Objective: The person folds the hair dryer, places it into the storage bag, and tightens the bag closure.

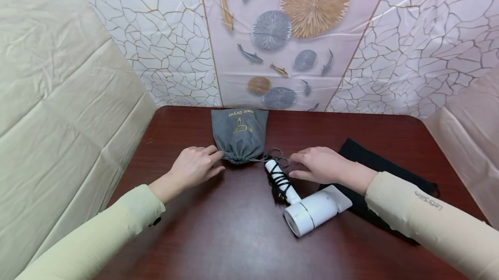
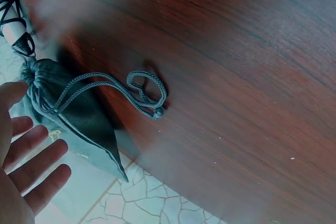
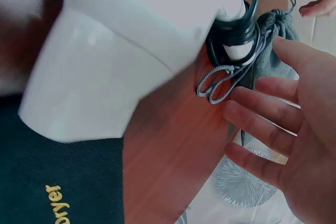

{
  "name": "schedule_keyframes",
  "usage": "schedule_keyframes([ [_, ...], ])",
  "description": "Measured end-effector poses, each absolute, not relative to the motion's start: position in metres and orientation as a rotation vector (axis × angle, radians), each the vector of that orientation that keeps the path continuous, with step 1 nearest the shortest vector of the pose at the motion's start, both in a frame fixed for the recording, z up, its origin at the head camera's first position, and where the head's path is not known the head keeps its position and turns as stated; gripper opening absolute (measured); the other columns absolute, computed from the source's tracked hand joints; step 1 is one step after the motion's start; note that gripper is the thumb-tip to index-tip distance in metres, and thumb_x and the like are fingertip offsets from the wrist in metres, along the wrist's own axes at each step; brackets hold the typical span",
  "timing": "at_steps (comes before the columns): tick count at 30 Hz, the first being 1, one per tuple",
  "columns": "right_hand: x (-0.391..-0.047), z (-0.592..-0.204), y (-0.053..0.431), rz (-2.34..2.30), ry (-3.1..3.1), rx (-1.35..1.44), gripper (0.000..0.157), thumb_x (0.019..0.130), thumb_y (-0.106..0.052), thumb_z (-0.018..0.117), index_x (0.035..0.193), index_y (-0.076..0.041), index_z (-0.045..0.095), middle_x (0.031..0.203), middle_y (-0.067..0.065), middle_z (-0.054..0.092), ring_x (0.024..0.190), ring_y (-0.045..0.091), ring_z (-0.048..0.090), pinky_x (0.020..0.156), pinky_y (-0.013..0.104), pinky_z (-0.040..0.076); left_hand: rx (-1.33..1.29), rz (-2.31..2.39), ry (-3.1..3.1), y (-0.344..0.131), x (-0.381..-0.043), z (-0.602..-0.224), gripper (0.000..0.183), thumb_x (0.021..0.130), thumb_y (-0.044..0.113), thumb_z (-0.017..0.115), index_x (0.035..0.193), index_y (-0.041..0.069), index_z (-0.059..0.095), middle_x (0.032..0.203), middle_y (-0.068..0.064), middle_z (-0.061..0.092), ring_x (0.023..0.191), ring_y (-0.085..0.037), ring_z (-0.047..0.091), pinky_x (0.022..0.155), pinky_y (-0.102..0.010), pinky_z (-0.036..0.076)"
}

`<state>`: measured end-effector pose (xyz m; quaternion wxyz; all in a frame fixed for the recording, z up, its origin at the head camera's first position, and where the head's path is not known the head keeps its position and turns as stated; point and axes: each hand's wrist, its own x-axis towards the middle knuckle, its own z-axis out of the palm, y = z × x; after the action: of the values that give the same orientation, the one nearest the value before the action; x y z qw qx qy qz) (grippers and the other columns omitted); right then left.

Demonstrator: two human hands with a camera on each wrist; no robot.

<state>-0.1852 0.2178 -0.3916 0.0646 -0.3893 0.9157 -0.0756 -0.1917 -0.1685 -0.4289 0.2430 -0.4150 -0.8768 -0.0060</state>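
A grey drawstring bag point(image 1: 242, 135) printed "Hair Dryer" lies with its gathered neck toward me. Beside that neck, on the left, is my left hand point(image 1: 196, 165), fingers loosely spread and nothing held. My right hand point(image 1: 321, 165) hovers over the table, right of the bag's looped drawstring point(image 1: 277, 157); its fingers are relaxed and hold nothing. Between the hands lies a white hair dryer point(image 1: 312, 213), black cord point(image 1: 280, 180) wound round its handle. In the left wrist view another drawstring loop point(image 2: 149, 95) rests on the wood.
A black cloth bag point(image 1: 383, 167) with yellow lettering lies at the right, partly under the dryer's nozzle and my right forearm. The dark red wooden table point(image 1: 218, 236) ends at a patterned curtain point(image 1: 273, 59) behind, with beige cloth point(image 1: 62, 111) on the left.
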Motion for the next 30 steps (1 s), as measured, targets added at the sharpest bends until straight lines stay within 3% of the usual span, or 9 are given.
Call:
schedule_keyframes([
  [10,-0.167,-0.397,0.223,-0.248,2.743,-1.078,0.043,0.104,-0.039,0.069,0.129,-0.004,0.074,0.119,0.012,0.078,0.095,0.022,0.077,0.08,0.046,0.062,-1.246,-0.028,-2.367,-0.162,-0.188,-0.43,0.033,0.085,0.033,0.089,0.106,0.012,0.074,0.093,-0.001,0.068,0.076,-0.022,0.072,0.069,-0.04,0.06],
  [21,-0.155,-0.394,0.245,-0.243,2.813,-0.986,0.044,0.103,-0.04,0.07,0.13,-0.005,0.074,0.124,0.012,0.077,0.113,0.03,0.075,0.09,0.052,0.061,-1.428,0.024,-2.404,-0.13,-0.191,-0.423,0.05,0.089,0.04,0.086,0.13,0.013,0.074,0.115,-0.001,0.073,0.106,-0.021,0.072,0.096,-0.038,0.058],
  [30,-0.141,-0.386,0.256,-0.271,2.82,-0.931,0.045,0.103,-0.044,0.069,0.13,-0.008,0.075,0.126,0.01,0.076,0.116,0.031,0.073,0.095,0.054,0.059,-1.575,0.078,-2.372,-0.092,-0.196,-0.423,0.055,0.093,0.044,0.081,0.139,0.016,0.068,0.128,0.0,0.071,0.121,-0.021,0.067,0.106,-0.038,0.053],
])
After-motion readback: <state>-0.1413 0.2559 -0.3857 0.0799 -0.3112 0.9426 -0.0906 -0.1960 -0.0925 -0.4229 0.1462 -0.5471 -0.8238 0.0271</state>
